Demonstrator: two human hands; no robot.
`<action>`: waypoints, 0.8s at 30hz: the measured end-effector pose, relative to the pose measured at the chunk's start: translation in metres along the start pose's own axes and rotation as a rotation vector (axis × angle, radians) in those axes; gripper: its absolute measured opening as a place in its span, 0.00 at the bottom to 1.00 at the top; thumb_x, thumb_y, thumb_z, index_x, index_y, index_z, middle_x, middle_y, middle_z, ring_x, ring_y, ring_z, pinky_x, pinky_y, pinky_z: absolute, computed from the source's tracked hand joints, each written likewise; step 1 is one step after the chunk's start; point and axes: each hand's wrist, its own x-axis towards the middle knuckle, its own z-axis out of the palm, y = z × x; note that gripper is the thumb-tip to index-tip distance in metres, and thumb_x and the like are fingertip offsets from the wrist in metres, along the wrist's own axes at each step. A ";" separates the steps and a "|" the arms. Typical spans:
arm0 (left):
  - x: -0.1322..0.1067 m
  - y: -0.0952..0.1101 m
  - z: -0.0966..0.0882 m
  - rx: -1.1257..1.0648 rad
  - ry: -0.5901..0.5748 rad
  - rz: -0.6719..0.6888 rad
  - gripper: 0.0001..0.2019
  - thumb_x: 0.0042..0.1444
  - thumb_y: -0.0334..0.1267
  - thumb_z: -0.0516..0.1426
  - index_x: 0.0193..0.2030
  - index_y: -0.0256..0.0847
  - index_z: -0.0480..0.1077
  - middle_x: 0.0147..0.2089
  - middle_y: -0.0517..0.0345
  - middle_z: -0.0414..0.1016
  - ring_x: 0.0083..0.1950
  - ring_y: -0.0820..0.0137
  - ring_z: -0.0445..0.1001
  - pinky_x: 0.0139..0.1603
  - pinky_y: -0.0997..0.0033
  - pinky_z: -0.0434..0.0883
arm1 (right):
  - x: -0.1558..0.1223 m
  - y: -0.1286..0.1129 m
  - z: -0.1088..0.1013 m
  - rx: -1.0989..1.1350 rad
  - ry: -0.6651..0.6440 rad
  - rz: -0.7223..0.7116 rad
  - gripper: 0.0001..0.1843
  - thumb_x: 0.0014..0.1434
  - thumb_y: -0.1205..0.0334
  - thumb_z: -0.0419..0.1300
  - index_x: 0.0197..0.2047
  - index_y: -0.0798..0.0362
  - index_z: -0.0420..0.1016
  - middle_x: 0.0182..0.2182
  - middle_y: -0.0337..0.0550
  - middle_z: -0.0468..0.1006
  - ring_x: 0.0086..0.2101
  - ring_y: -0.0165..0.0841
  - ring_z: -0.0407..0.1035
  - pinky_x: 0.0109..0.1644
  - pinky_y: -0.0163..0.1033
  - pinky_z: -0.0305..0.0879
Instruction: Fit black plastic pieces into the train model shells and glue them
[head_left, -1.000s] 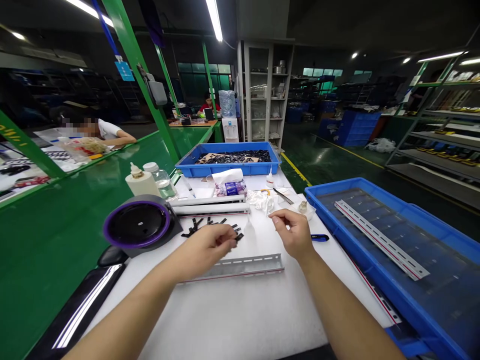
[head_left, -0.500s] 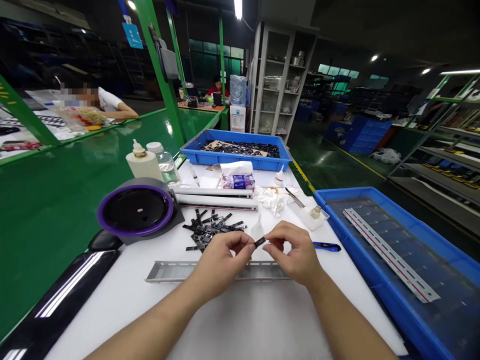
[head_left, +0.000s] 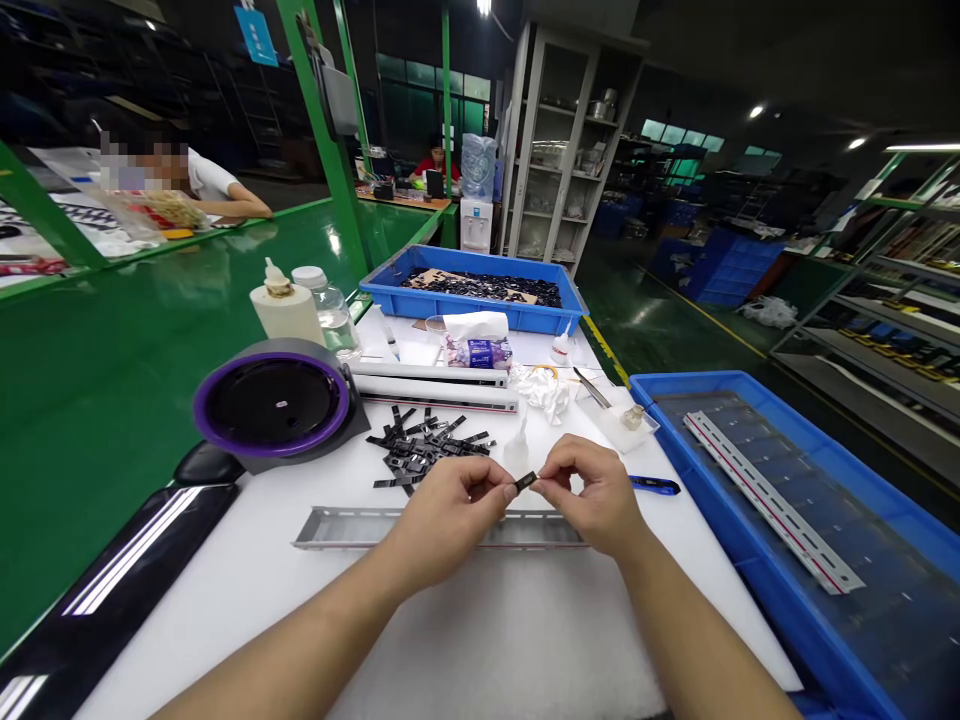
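Observation:
My left hand [head_left: 448, 510] and my right hand [head_left: 589, 492] meet over the white table [head_left: 495, 640], both pinching one small black strip [head_left: 525, 481] between thumb and fingertips. Just beyond and under the hands a grey metal rail [head_left: 352, 525] lies flat across the table. A loose pile of black strips [head_left: 424, 447] sits behind the left hand. A small clear squeeze bottle [head_left: 516, 450] stands right behind the held strip.
A purple-rimmed round device [head_left: 274, 402] stands at the left. Two white rails [head_left: 435, 385] lie behind the pile, with bottles [head_left: 289, 310] and a tissue pack [head_left: 474, 340]. Blue trays hold black parts [head_left: 480, 290] at the back and a rail [head_left: 772, 500] on the right. A person sits far left.
A second ago my left hand was at the pile and my right hand hung apart. They came together on one black strip, and the camera view dropped and shifted slightly.

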 end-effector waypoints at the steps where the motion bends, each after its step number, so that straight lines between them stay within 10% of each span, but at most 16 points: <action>1: 0.000 -0.001 0.000 -0.003 -0.006 0.003 0.13 0.55 0.46 0.56 0.27 0.39 0.71 0.26 0.60 0.68 0.31 0.70 0.64 0.32 0.70 0.61 | 0.000 0.000 0.000 0.001 -0.018 0.010 0.08 0.53 0.72 0.66 0.29 0.51 0.73 0.26 0.36 0.70 0.26 0.27 0.64 0.30 0.35 0.62; 24: 0.006 -0.006 0.005 -0.069 0.057 -0.036 0.14 0.54 0.47 0.60 0.28 0.38 0.76 0.26 0.58 0.74 0.28 0.71 0.65 0.29 0.70 0.59 | -0.003 0.004 0.006 -0.275 0.062 -0.320 0.16 0.57 0.75 0.60 0.46 0.51 0.78 0.30 0.44 0.79 0.27 0.30 0.71 0.30 0.36 0.68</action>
